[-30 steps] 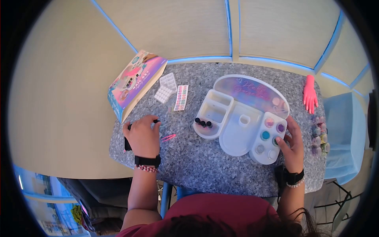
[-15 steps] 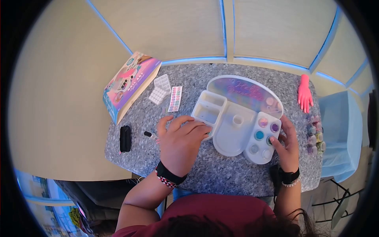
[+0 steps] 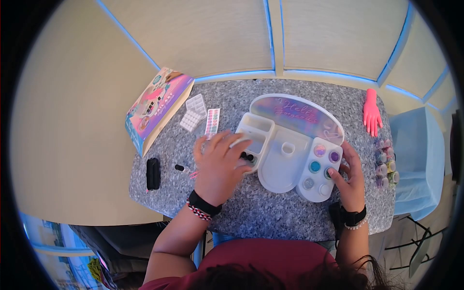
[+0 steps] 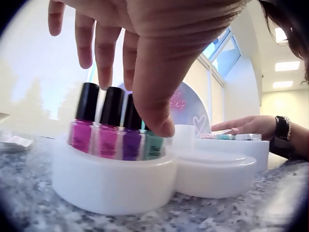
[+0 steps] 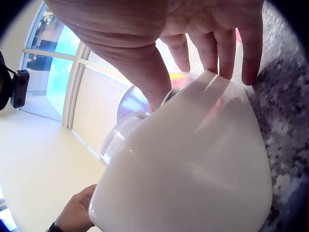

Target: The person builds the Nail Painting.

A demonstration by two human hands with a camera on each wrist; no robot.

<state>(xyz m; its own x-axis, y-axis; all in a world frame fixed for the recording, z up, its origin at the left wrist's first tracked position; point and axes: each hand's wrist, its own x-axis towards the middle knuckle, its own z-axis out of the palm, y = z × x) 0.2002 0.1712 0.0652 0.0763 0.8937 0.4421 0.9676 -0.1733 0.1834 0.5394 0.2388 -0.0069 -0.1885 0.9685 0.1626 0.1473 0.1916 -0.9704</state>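
My left hand point(image 3: 221, 166) hovers over the left section of the white tray point(image 3: 273, 176), fingers spread. In the left wrist view, four black-capped polish bottles point(image 4: 110, 133), two pink, one purple and one teal, stand in the tray's rounded compartment, and the thumb is in front of the teal one. Whether it touches that bottle cannot be told. My right hand point(image 3: 354, 181) holds the tray's right edge, thumb on top by the glitter pots point(image 3: 315, 166) and fingers along the outer side. The right wrist view shows this hand point(image 5: 193, 43) against the white wall point(image 5: 183, 164).
A nail art box point(image 3: 157, 108), clear trays point(image 3: 192, 113) and a nail sheet point(image 3: 212, 123) lie at the left. A black case point(image 3: 153, 174) and a small black-capped item point(image 3: 179, 167) lie nearer. At the right are a pink model hand point(image 3: 371, 113) and several stacked pots point(image 3: 385, 166).
My left hand has moved right, from beside the black case to the tray's bottle compartment, and in the last half second its fingers have spread off the caps. My right hand stays on the tray.
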